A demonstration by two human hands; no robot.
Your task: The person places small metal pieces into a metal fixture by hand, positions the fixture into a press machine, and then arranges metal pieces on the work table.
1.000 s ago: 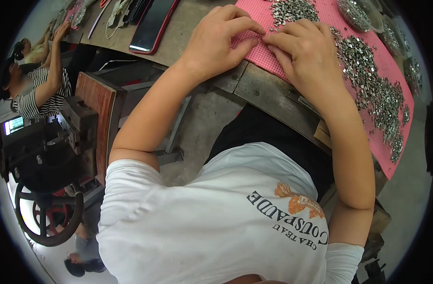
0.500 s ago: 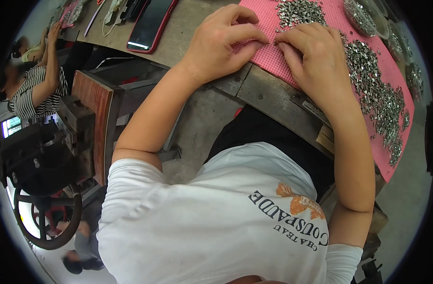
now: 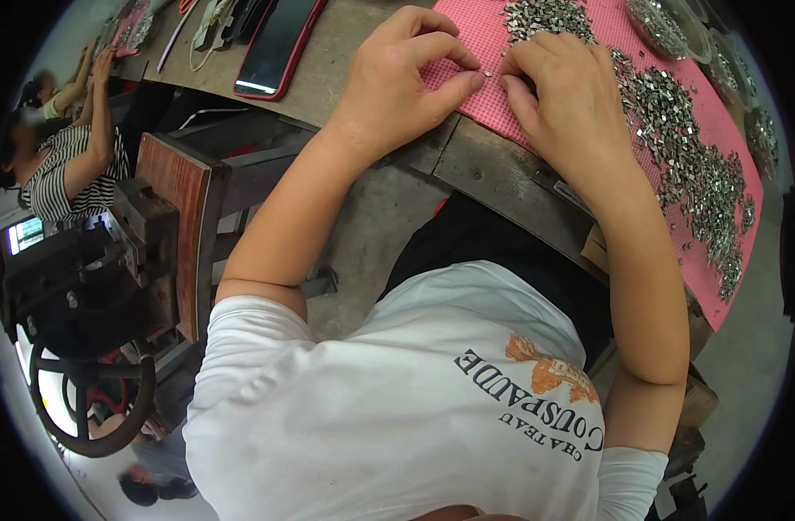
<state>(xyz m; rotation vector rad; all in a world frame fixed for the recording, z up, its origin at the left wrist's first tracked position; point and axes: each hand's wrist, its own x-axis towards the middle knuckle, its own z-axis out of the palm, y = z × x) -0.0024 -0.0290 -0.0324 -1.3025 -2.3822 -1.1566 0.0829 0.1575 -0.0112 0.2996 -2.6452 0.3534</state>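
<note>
My left hand [image 3: 415, 82] is over the pink textured mat [image 3: 467, 26], thumb and index finger curled into a pinch. A tiny shiny metal piece [image 3: 488, 74] shows right at those fingertips; whether it is gripped or lies on the mat I cannot tell. Facing it across a small gap, my right hand [image 3: 575, 95] has its thumb and fingers bent together, and anything between them is hidden. Loose small metal pieces [image 3: 675, 122] spread in a long heap beyond and to the right of my right hand. Another pile of metal pieces [image 3: 545, 17] lies just above its knuckles.
Clear round tubs [image 3: 662, 30] of metal parts stand along the mat's far right side. A red-cased phone [image 3: 276, 52] lies on the worktable [image 3: 349, 52] at left. Below it is a machine with a handwheel [image 3: 93, 395]. A person in a striped shirt [image 3: 72, 169] sits far left.
My hands have drawn slightly apart, and the tiny metal piece now shows by the left fingertips. Over at the far left, the seated person's arm has shifted a little.
</note>
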